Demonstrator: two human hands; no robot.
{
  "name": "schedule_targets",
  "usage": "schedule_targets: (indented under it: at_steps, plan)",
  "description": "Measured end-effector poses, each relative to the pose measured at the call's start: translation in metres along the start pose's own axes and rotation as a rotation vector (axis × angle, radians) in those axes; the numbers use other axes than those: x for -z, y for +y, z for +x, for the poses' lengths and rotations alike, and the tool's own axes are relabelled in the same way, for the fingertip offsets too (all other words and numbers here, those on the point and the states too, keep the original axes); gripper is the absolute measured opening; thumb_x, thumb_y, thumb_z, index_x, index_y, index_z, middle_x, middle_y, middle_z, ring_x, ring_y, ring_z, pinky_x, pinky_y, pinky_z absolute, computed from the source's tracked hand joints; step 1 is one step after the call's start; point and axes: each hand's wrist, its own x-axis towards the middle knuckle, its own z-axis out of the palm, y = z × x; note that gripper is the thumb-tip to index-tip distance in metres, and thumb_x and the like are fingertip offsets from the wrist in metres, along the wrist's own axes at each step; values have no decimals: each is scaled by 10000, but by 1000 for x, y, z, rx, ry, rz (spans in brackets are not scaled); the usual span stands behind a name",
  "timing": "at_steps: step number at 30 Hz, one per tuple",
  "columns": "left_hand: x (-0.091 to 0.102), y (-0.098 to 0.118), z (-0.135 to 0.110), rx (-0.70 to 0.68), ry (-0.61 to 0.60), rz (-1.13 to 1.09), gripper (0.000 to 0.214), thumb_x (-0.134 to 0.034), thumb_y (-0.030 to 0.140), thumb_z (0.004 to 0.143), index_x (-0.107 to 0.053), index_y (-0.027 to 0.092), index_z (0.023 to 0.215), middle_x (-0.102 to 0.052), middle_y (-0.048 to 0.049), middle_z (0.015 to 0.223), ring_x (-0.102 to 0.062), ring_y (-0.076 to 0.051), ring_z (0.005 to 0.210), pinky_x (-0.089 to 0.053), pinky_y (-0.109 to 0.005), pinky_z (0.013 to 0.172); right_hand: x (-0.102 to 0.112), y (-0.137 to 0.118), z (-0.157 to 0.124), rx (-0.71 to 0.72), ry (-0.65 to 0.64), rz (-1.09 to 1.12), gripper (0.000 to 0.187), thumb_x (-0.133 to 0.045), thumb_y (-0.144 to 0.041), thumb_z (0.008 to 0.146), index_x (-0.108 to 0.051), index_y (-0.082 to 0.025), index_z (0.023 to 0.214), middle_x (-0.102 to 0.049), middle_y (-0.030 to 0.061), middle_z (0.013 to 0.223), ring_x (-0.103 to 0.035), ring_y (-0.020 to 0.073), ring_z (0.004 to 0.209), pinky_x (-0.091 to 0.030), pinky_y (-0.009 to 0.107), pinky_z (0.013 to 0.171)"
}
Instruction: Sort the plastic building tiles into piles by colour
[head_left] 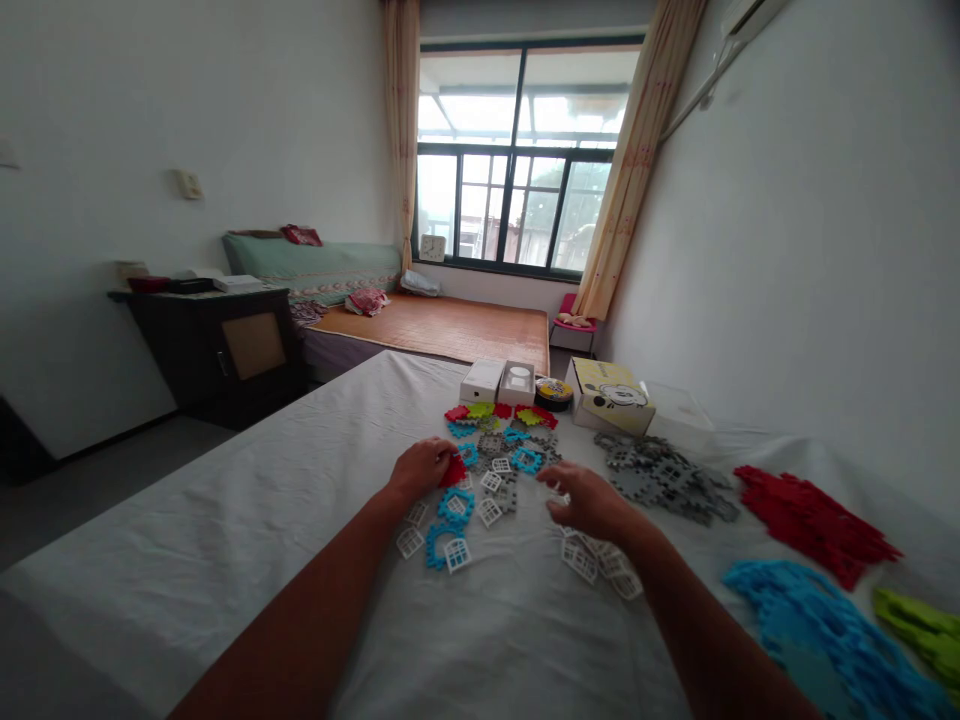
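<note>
My left hand [422, 468] is closed at the left edge of the small layout, its fingertips on a red plastic building piece [452, 472]. Around it lie blue notched pieces [456, 507] and small white lattice window pieces [490, 513]. To the right, my right hand [583, 500] hovers with thumb and fingers curved apart, and I see nothing between them. Below that hand is a small heap of white window pieces [580, 558], partly hidden by the wrist. A blue frame piece [526, 460] lies just left of its fingertips, near grey pieces [491, 443].
Piles of grey [679, 480], red [814, 515], blue [825, 640] and green pieces [919, 625] lie on the right of the white cloth [300, 490]. Along the back stand white boxes [481, 381], a round black tin [553, 393], a yellow cartoon box [611, 395] and a clear container [679, 410].
</note>
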Motion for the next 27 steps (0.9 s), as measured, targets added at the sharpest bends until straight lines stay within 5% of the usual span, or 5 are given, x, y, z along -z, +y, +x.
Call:
schedule_targets:
  at_steps: [4,6,11,20,27]
  plan:
    - [0,0,0,-5,-12,7,288,-463,194,827,-694,240,994,-692,-10,1042,-617,-164,930,-441,-235,824,41,38,-19,-59,-242,-24,342,-658,-229,675,-683,-214,1015,-674,51,942,-614,176,824,-470,262,740]
    - [0,0,0,-1,-15,12,288,-462,197,828,-693,243,994,-690,-8,1044,-614,-163,935,-438,-233,829,42,38,-20,-52,-225,-28,331,-690,-309,679,-695,-211,995,-681,64,966,-617,199,868,-470,284,769]
    - [1,2,-1,3,-8,15,285,-462,188,825,-694,242,981,-687,-12,1046,-614,-167,940,-436,-238,831,-9,-17,3,111,24,73,316,-519,-249,850,-636,-228,1143,-647,60,1139,-604,172,929,-458,290,834]
    - [3,5,-1,-24,-12,6,284,-447,183,832,-692,241,963,-683,-13,1025,-616,-159,925,-429,-231,829,-60,-65,13,404,73,-198,268,-494,-250,920,-605,-293,1160,-649,9,1193,-496,199,1105,-350,354,931]
    - [3,6,-1,-21,-24,5,289,-439,193,835,-695,250,959,-683,-10,1022,-614,-162,925,-427,-236,819,-13,-30,10,123,219,-33,292,-438,-188,905,-618,-237,1130,-699,46,1014,-593,180,952,-404,298,833]
